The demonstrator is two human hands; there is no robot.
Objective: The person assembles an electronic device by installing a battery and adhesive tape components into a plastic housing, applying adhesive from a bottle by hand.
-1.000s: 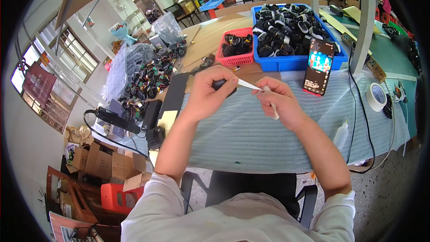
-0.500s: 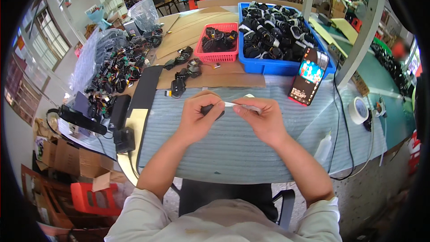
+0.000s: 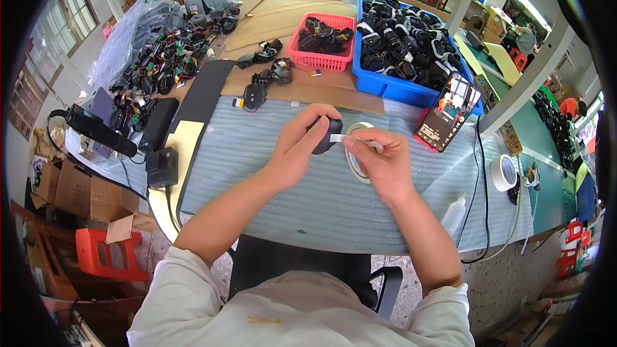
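My left hand (image 3: pixel 294 148) is closed around a small rounded black plastic device (image 3: pixel 332 128), its thumb lying along the near side. From the right, my right hand (image 3: pixel 387 164) pinches a short strip of white tape (image 3: pixel 337 137) between thumb and forefinger. The strip's left end meets the face of the device; whether it sticks there I cannot tell. A white tape roll (image 3: pixel 355 169) shows around the right fingers, partly hidden by them. I cannot tell whether it hangs on that hand or lies on the table.
A blue crate (image 3: pixel 402 95) of black-and-white devices and a pink basket (image 3: pixel 321 60) stand at the back. Wired parts (image 3: pixel 164 58) are heaped far left. A phone (image 3: pixel 448 112), a second tape roll (image 3: pixel 504 173), a squeeze bottle (image 3: pixel 454 215) and cables (image 3: pixel 483 199) are right.
The black device has come into fuller view in my left hand, and the white strip now reaches its face. More of the tape roll shows by my right hand. The view has shifted.
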